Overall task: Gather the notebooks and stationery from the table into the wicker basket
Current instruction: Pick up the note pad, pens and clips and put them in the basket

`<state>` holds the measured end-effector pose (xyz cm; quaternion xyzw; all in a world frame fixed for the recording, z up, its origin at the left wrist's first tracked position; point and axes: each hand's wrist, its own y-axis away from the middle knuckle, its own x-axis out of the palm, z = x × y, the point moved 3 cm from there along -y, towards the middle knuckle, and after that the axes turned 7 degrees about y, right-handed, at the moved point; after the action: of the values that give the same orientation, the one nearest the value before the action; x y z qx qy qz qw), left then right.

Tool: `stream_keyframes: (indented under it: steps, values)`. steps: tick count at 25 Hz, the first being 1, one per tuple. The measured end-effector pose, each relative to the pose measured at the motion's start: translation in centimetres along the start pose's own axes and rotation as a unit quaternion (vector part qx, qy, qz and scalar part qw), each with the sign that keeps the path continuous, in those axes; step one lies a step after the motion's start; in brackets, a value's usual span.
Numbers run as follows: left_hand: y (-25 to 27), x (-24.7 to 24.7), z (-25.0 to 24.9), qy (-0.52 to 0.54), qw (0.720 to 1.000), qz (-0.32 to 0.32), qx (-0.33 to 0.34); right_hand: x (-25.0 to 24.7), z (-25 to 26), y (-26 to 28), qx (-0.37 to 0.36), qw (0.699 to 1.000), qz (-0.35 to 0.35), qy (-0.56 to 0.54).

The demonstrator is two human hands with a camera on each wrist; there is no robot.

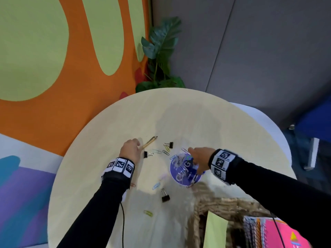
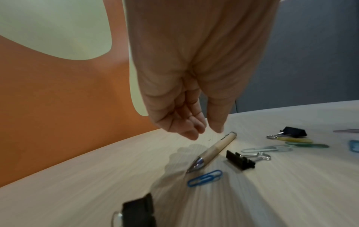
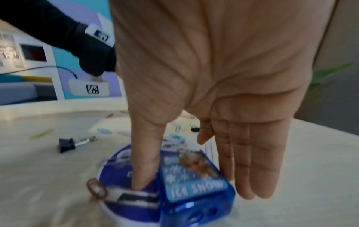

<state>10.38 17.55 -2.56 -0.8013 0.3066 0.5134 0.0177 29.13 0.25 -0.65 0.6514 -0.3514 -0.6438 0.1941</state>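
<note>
A beige pen (image 1: 149, 142) lies on the round table (image 1: 206, 111). My left hand (image 1: 138, 143) hovers just over its rear end; in the left wrist view the hand (image 2: 207, 133) hangs loosely curled and holds nothing above the pen (image 2: 213, 152). My right hand (image 1: 194, 163) is down on a round purple tin (image 1: 180, 174). Seen from the right wrist, a blue sharpener (image 3: 194, 184) marked ICE SHOW sits between thumb and straight fingers (image 3: 252, 176), pinched by my right hand (image 3: 196, 190), with the thumb tip on the tin (image 3: 120, 181). The wicker basket (image 1: 220, 203) stands at the near right.
Black binder clips (image 1: 165, 195) (image 1: 146, 154) (image 1: 170, 144) and several coloured paper clips (image 1: 156, 185) lie scattered between the hands. Inside the basket are a pink notebook (image 1: 286, 233) and a yellow-green one (image 1: 215, 230). A potted plant (image 1: 161, 56) stands beyond the table's far edge.
</note>
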Motion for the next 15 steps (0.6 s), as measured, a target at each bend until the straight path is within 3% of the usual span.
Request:
stream_keyframes:
  steps: [3,7,11,13,15]
  values:
    - [-1.3,0.5,-0.2,-0.012,1.000,-0.002,0.013,0.9,-0.1,-2.1,0.009,1.000,0.026,0.005]
    - [-3.0,1.1,-1.5,-0.088,0.995,0.031,0.028,-0.5,-0.7,-0.3,0.013,0.999,-0.014,-0.038]
    - [-4.1,2.1,-1.1,-0.157,0.984,0.072,0.044,-3.6,-1.1,6.5,0.000,0.986,-0.129,-0.109]
    - [-4.3,2.4,-0.6,-0.166,0.983,0.071,0.046,-3.6,-0.6,11.6,-0.013,0.968,-0.197,-0.155]
    - [-4.2,2.2,-0.7,-0.163,0.984,0.061,0.039,-2.0,0.6,16.6,-0.032,0.954,-0.217,-0.202]
